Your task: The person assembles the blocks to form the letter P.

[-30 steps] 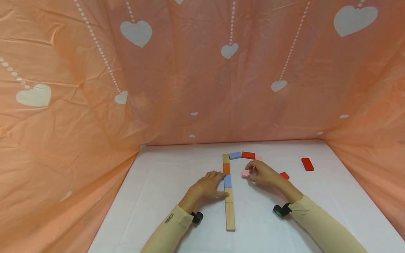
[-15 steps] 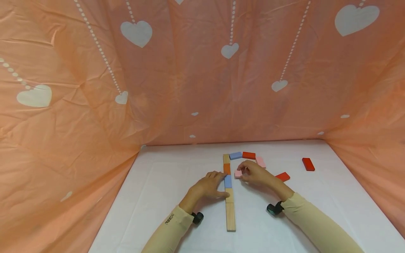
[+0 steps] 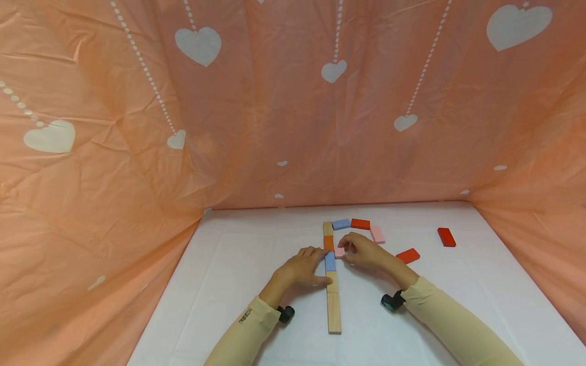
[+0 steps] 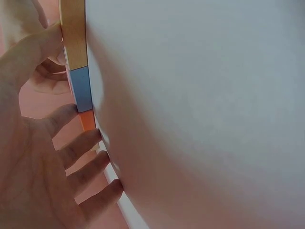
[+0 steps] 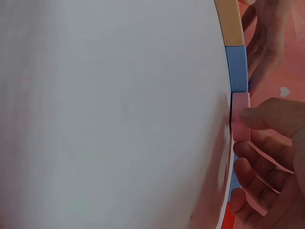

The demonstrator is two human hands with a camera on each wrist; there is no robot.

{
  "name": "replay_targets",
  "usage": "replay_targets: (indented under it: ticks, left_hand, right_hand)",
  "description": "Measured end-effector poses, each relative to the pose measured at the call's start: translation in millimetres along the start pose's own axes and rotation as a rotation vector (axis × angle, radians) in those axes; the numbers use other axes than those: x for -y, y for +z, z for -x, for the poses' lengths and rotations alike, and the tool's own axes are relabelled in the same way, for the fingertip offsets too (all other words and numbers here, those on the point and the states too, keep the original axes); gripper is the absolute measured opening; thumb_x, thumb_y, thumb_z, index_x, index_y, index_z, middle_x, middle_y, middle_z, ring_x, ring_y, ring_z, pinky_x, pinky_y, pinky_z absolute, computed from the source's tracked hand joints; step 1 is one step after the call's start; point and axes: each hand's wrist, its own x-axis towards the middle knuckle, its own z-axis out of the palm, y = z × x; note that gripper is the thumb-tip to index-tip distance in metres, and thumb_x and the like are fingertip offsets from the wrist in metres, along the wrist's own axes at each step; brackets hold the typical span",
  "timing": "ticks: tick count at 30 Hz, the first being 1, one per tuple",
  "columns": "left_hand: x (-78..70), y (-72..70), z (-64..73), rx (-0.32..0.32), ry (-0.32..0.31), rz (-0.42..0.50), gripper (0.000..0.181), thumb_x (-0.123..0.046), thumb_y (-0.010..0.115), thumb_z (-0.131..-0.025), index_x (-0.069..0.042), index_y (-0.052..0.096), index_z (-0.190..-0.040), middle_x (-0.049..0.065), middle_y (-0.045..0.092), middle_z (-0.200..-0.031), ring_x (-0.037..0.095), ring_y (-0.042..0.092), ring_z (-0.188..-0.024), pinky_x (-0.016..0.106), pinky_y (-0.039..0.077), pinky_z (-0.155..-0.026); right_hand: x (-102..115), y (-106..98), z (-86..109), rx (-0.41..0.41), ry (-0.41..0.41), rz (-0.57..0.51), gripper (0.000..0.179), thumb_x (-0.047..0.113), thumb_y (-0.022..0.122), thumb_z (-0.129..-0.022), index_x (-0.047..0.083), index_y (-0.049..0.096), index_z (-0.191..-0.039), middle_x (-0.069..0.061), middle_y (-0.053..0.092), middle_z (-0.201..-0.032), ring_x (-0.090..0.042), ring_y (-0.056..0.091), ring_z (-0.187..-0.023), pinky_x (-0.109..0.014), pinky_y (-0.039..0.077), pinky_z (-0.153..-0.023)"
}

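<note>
A straight column of flat blocks runs away from me on the white table: two plain wooden blocks, a blue block, an orange block and another wooden one at the far end. My left hand rests along its left side, thumb and fingertips touching the blocks, fingers spread in the left wrist view. My right hand pinches a pink block, which lies against the column's right side where blue and orange meet. From the column's far end, a blue block, a red block and a pink block curve rightward.
One loose red block lies beside my right wrist. Farther right is another red block. An orange cloth with pale hearts hangs behind and at the sides of the white table.
My right hand has moved left, bringing its pink block up to the column. The other pink block and the nearer red block are more uncovered. My left hand has stayed put.
</note>
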Motion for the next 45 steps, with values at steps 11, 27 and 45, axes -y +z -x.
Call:
replay_targets:
  ticks: [11,27,45]
  left_hand:
    - [0.7,0.8,-2.6,0.003,-0.011,-0.007,0.089,-0.062,0.073,-0.096,-0.020,0.038,-0.166,0.009,0.047,-0.162,0.030,0.044,-0.149,0.049,0.045,-0.120]
    - [-0.7,0.1,-2.4,0.009,-0.013,0.004,0.089,-0.061,0.073,-0.096,-0.020,0.038,-0.166,0.009,0.047,-0.162,0.030,0.044,-0.149,0.048,0.044,-0.120]
    - [0.8,4.6,-2.7,0.000,-0.019,0.018,0.091,-0.061,0.075,-0.094,-0.021,0.038,-0.167,0.010,0.044,-0.164,0.032,0.042,-0.151,0.052,0.043,-0.121]
  right_hand:
    - [-0.5,0.8,0.5,0.001,-0.022,0.009,0.025,0.009,0.080,-0.093,0.005,0.069,-0.116,0.000,0.064,-0.102,-0.013,0.054,-0.088,-0.027,0.054,-0.080]
    - [2.8,0.4,2.3,0.027,0.052,-0.023,0.030,0.011,0.082,-0.093,0.005,0.070,-0.121,-0.001,0.065,-0.105,-0.017,0.057,-0.092,-0.030,0.054,-0.083]
    - [-10.8,-43.3,52.7,-0.107,0.039,0.019,0.033,0.007,0.082,-0.093,-0.002,0.070,-0.122,-0.009,0.069,-0.110,-0.024,0.062,-0.100,-0.044,0.057,-0.091]
